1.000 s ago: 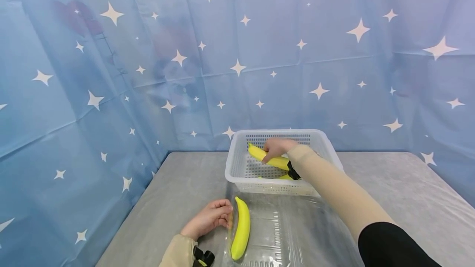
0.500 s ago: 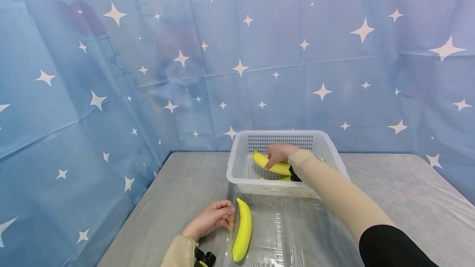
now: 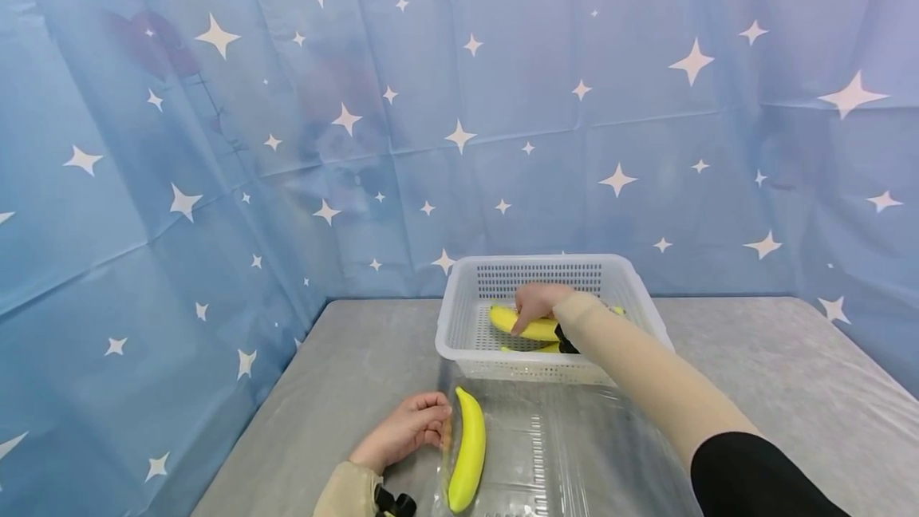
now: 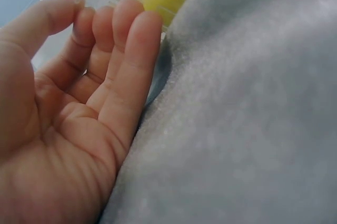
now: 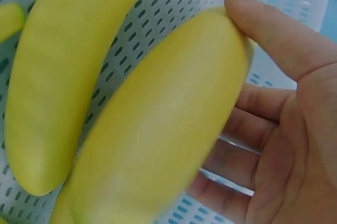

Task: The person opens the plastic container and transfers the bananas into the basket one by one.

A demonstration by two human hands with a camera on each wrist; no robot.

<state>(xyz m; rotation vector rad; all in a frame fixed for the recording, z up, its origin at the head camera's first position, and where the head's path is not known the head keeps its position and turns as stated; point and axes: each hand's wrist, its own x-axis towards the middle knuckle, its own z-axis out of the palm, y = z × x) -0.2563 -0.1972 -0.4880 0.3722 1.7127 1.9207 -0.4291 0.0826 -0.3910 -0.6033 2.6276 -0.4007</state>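
A banana (image 3: 522, 325) lies inside the white basket (image 3: 459, 317), which stands toward the far edge of the grey surface (image 3: 345, 373), about midway along it. The right hand (image 3: 537, 299) reaches into the basket and holds this banana; in the right wrist view the thumb (image 5: 274, 29) presses against its end while the fingers (image 5: 253, 129) curl beneath it. A second banana (image 5: 63, 77) lies just beside it on the perforated basket floor, and a sliver of a third shows at the edge of that view.

Nearer the person, a clear plastic bag (image 3: 560, 453) lies flat on the surface in front of the basket, reaching the near edge. Another banana (image 3: 468, 450) lies at the bag's left side, lengthwise toward the basket. The left hand (image 3: 409, 429) rests on the surface just beside that banana, its fingers (image 4: 124, 61) loosely curled at the bag's edge; whether they pinch the plastic cannot be told.

A blue star-printed cloth (image 3: 215, 142) hangs behind and to the left of the surface.
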